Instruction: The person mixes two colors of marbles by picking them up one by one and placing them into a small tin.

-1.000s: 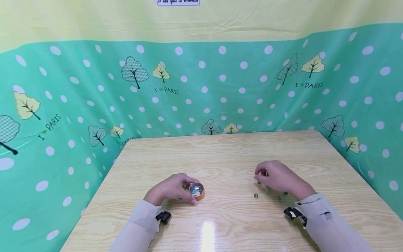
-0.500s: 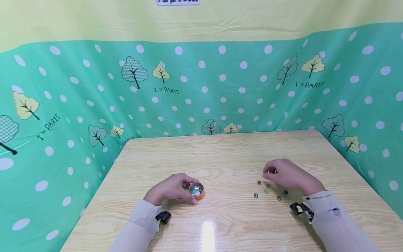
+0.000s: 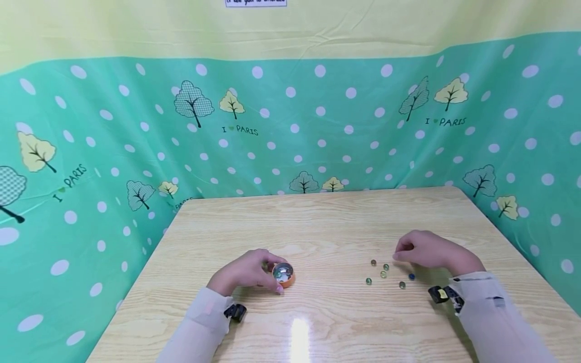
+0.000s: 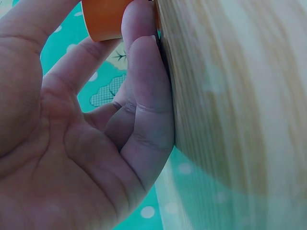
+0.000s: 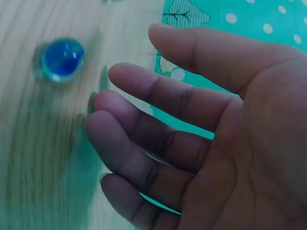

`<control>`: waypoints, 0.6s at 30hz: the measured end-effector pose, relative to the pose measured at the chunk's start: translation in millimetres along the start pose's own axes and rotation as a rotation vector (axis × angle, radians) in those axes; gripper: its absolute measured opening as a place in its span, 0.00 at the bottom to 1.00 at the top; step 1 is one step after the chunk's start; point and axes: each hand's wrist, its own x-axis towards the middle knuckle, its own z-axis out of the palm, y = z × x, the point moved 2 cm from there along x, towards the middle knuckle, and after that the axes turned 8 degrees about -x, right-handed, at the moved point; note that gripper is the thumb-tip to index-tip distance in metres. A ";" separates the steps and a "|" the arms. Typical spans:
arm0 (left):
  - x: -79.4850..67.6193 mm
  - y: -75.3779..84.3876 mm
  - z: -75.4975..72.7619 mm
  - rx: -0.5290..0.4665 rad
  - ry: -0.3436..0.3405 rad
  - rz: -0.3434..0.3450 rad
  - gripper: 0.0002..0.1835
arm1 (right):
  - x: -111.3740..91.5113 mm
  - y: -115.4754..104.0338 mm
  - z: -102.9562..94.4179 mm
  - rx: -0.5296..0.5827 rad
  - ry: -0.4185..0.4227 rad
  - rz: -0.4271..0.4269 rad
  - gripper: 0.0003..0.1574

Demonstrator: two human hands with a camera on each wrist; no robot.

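1. Your right hand (image 3: pixel 428 252) has slid rightward and slightly back from the cluster of marbles (image 3: pixel 384 274) over the last second. Earlier it sat right over them; now they lie uncovered just to its left on the table (image 3: pixel 327 222).
2. Your right-wrist view shows that hand with fingers (image 5: pixel 158 139) loosely bent and the palm bare. It grasps nothing there, though the head view shows the fingertips drawn together, so a small marble pinched at the tips cannot be ruled out.
3. One blue marble (image 5: pixel 63 59) lies on the wood just beyond your right fingertips, apart from them. In the head view it is the marble nearest that hand (image 3: pixel 411 276).
4. Your left hand (image 3: pixel 247 272) has not shifted across the three head frames. It grips the small orange cup (image 3: pixel 284 275), with thumb and fingers curled round its side.
5. From your left wrist, the cup's orange wall (image 4: pixel 103 19) shows between your fingers, with the fingers resting against the table.
6. Judging from this, the cup is steadied and waiting, well apart from the marbles. Five or six loose marbles remain on the table near your right hand; the cup's shiny inside does not let me count what lies in it.
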 end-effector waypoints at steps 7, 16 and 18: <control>-0.2 0.3 0.3 -0.002 0.000 0.002 0.27 | -5.6 9.9 0.0 0.043 -0.061 0.065 0.09; 0.8 -0.7 -0.1 0.004 -0.004 -0.003 0.28 | -11.2 8.3 2.2 0.095 -0.170 0.141 0.17; 0.8 -0.2 -0.2 0.003 -0.005 -0.003 0.28 | -11.8 6.6 3.2 0.099 -0.175 0.155 0.19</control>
